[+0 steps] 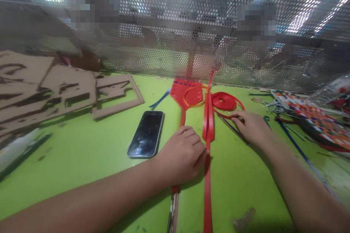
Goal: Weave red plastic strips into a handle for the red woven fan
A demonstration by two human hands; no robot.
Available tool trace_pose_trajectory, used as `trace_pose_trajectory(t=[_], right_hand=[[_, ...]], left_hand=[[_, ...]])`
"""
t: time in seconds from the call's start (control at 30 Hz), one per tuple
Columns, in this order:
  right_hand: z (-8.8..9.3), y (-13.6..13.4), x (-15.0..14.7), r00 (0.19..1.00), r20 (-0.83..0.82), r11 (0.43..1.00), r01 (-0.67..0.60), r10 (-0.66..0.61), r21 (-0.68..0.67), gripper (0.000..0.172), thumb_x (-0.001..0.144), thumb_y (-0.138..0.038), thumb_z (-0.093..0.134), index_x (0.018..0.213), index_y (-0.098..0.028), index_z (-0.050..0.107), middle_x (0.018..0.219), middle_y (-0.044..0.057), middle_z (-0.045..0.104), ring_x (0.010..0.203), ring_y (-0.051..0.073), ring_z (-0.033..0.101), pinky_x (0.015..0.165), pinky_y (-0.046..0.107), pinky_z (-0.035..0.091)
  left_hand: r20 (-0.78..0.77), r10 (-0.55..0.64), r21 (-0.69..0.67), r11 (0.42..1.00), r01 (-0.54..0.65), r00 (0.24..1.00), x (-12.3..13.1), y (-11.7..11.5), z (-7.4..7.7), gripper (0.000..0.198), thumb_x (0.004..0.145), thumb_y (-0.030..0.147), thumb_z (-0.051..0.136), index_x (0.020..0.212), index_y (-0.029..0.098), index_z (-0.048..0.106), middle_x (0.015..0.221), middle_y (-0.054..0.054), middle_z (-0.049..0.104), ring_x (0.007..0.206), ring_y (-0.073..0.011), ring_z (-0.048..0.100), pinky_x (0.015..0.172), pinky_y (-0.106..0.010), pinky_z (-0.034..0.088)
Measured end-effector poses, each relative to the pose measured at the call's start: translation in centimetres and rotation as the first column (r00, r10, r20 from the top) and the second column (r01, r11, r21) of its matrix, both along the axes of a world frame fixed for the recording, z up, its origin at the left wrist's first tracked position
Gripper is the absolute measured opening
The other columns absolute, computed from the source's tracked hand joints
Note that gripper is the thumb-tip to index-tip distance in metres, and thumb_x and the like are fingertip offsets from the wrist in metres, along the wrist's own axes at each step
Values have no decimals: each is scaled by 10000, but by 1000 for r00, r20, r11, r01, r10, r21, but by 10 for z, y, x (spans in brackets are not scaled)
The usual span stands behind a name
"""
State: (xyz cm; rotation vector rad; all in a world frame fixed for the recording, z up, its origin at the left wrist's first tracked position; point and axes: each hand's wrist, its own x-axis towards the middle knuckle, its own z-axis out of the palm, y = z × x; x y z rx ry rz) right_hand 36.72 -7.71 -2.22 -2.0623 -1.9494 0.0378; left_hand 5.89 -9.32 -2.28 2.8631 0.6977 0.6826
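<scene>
You're in a craft workshop; green workbench [82, 167], perforated metal screen [175, 32] behind it; cardboard templates [54, 87], red plastic strapping coil [224, 101], woven strap mat [314, 123] around you.

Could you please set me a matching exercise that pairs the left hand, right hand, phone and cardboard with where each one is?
Things:
1. left hand
2. right hand
3. phone
4. cardboard

Places:
A. beside the red coil
B. far left of the green table
C. touching the long red strap
D. between the cardboard and left hand

Pairs: 1-C, 2-A, 3-D, 4-B
</scene>
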Motion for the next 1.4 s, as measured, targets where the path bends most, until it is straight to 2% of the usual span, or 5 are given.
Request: trace_pose_trajectory(t=[0.43, 0.77, 1.1, 1.3, 1.4], right_hand=[[30, -10, -13, 928, -294, 922, 304, -230, 240, 183, 987, -402, 575, 1056, -256, 660, 946, 92, 800, 776, 294, 756, 777, 441, 534], [38, -26, -42, 947, -320, 801, 199, -11, 564, 234, 1007, -463, 603, 1097, -254, 659, 895, 96, 769, 681, 262, 709, 667, 402, 545], [31, -24, -41, 997, -67, 910, 71, -47, 409, 194, 997, -381, 569, 1082, -264, 698, 954, 103, 778, 769, 292, 724, 722, 403, 500], [33, -20, -27, 980, -6, 925, 190, -200, 329, 220, 982, -364, 557, 1112, -268, 705, 948, 127, 772, 791, 345, 696, 715, 432, 454], [35, -20, -35, 993, -80, 956, 110, -92, 272, 306, 980, -420, 592, 1208, -240, 684, 1102, 157, 743, 766, 308, 682, 746, 455, 488]], left_hand=[[-4, 28, -62, 998, -28, 1000, 0, 1, 3, 313, 1056, 267, 489, 912, 151, 742, 852, -64, 721, 835, -224, 614, 949, -450, 502], [16, 32, -190, 981, -28, 999, -3, 4, 0, 372, 1055, 262, 458, 1322, 138, 684, 1248, -120, 741, 1171, -286, 661, 1201, -561, 400], [-7, -19, -219, 976, 17, 1000, -2, 3, 1, 357, 1086, 285, 423, 1289, 152, 684, 1348, -146, 720, 1302, -292, 641, 1230, -579, 406], [-42, -23, -209, 978, 14, 999, -2, 4, 1, 328, 1085, 296, 445, 1260, 161, 688, 1316, -136, 735, 1287, -291, 661, 1237, -599, 396], [-55, -29, -208, 978, 17, 998, -2, 4, 1, 326, 1083, 291, 446, 1240, 154, 696, 1330, -135, 733, 1296, -292, 657, 1243, -591, 392]])
